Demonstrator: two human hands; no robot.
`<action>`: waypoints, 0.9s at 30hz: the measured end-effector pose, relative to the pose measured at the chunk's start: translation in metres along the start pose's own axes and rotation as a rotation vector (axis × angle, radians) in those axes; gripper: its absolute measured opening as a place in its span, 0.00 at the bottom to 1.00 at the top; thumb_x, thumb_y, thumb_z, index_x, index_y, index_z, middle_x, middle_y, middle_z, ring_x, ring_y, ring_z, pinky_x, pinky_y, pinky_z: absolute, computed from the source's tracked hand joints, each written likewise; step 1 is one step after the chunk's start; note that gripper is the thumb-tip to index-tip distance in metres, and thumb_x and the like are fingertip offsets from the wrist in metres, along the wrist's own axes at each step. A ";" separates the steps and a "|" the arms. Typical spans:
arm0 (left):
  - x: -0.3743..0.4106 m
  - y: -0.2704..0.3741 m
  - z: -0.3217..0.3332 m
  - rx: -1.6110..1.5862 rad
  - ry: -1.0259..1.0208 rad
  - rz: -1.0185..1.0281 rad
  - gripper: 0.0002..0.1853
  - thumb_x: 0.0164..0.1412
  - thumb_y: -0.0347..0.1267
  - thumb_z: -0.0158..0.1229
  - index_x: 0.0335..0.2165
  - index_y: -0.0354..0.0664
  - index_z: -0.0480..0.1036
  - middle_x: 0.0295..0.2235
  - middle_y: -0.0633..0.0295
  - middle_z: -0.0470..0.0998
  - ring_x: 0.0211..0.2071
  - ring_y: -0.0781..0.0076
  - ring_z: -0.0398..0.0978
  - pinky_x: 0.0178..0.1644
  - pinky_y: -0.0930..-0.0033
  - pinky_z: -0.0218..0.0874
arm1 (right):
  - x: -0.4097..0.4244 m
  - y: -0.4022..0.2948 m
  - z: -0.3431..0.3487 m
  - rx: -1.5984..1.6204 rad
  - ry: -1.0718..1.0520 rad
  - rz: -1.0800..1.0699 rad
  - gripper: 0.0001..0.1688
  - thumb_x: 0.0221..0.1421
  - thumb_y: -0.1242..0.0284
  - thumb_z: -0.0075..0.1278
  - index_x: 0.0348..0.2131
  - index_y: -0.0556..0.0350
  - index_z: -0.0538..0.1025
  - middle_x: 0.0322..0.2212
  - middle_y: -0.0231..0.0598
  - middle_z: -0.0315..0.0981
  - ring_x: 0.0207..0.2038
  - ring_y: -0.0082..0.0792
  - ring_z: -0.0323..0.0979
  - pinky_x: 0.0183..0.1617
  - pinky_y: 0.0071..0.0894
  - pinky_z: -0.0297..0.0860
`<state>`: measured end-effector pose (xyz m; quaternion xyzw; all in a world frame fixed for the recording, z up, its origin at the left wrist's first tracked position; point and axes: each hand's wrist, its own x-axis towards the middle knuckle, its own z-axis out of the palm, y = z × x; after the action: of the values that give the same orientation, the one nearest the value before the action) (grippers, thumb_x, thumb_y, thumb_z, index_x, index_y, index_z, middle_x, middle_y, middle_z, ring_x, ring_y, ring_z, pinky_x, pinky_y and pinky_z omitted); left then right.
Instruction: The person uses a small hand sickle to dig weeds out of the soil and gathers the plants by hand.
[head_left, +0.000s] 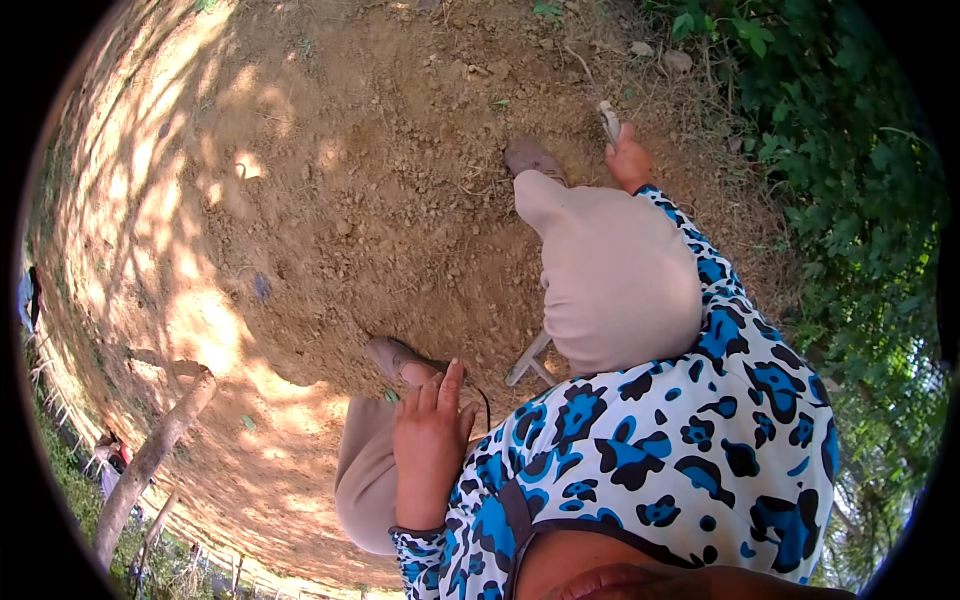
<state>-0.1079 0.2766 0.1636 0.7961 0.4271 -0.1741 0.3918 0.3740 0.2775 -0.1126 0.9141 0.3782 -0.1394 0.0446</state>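
Observation:
Low over the soil, my right hand (630, 159) is closed around a pale, narrow hand tool (609, 123); its exact kind is unclear. My left hand (429, 442) is beside my left knee, back of the hand up, index finger extended and the other fingers partly bent. Nothing shows in its grasp. A thin dark curved strip (487, 409) lies just right of its fingers, partly hidden. My brown shoes, left (394, 356) and right (531, 156), rest on the loose brown soil (360, 187).
A light-coloured angled frame piece (531, 358) juts out between my legs. Green leafy plants (847, 172) line the right side, with stones (677, 60) near them. A bare wooden trunk or pole (154, 457) leans at lower left, with people's clothing or cloth at the far left edge (27, 298).

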 end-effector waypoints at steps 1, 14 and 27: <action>-0.001 -0.001 0.001 -0.003 0.012 0.004 0.36 0.49 0.35 0.64 0.58 0.47 0.63 0.42 0.56 0.74 0.41 0.56 0.72 0.45 0.58 0.62 | -0.003 -0.010 -0.001 0.089 0.051 0.021 0.25 0.51 0.62 0.53 0.45 0.52 0.63 0.31 0.55 0.77 0.35 0.59 0.75 0.38 0.58 0.69; -0.003 0.001 0.001 -0.011 -0.002 -0.021 0.36 0.49 0.35 0.64 0.57 0.46 0.64 0.44 0.56 0.75 0.43 0.57 0.72 0.47 0.57 0.62 | 0.030 -0.084 -0.009 0.318 0.189 -0.035 0.25 0.53 0.63 0.53 0.45 0.51 0.62 0.29 0.57 0.76 0.33 0.61 0.75 0.38 0.59 0.69; -0.005 0.001 0.004 -0.012 0.065 0.020 0.35 0.48 0.36 0.64 0.57 0.47 0.65 0.45 0.58 0.75 0.44 0.59 0.72 0.48 0.59 0.62 | 0.000 -0.077 0.025 0.261 0.061 -0.140 0.22 0.52 0.64 0.53 0.42 0.54 0.63 0.27 0.55 0.76 0.31 0.59 0.75 0.35 0.58 0.69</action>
<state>-0.1100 0.2702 0.1644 0.8032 0.4327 -0.1418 0.3840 0.3144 0.3277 -0.1352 0.8873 0.4209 -0.1623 -0.0959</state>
